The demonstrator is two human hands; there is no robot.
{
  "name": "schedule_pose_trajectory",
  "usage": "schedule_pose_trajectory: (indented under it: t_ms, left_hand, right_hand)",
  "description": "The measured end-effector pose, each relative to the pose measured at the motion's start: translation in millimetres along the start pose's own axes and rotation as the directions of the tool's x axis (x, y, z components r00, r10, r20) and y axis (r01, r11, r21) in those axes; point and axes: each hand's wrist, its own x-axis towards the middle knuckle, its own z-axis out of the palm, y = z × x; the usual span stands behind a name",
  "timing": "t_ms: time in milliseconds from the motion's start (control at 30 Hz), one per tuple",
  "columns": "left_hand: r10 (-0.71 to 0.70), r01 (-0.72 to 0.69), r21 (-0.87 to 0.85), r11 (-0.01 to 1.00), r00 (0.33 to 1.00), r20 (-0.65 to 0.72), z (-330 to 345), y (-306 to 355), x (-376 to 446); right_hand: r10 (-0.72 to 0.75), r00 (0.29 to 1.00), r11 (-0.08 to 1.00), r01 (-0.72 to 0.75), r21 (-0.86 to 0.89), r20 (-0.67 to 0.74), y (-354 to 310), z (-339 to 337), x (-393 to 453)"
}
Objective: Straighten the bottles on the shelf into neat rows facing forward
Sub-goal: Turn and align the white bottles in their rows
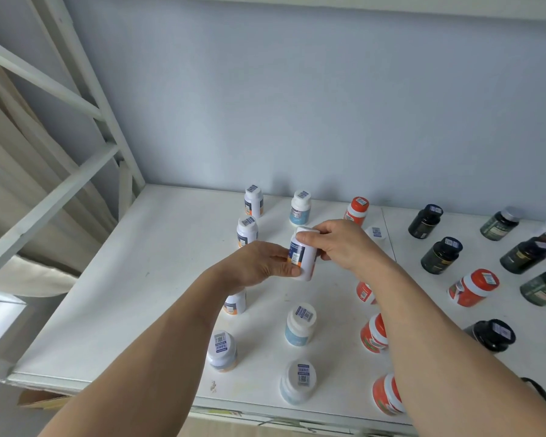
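A white bottle [303, 255] with a blue and orange label is held tilted above the white shelf [158, 263]. My left hand [259, 263] grips its lower body and my right hand [338, 244] holds its cap end. Upright white bottles [253, 201] stand in a column on the left, light-blue labelled ones [299, 324] in a middle column, and orange ones [356, 211] further right. My right forearm partly hides several orange bottles [374, 334]. Dark bottles [442, 255] stand at the right.
The shelf's grey back wall rises behind the bottles. A white metal frame [85, 89] with diagonal braces closes off the left side. The shelf's front edge [108, 381] runs along the bottom. A lone orange bottle [473, 287] stands among the dark ones.
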Motion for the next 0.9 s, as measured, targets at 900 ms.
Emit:
schedule_pose_trajectory:
  t_ms: [900]
  left_hand:
    - [0.295, 0.173, 0.816, 0.551, 0.875, -0.384, -36, -14, -26]
  right_hand:
    - [-0.105, 0.992, 0.993, 0.109, -0.049, 0.067, 15, 40, 27]
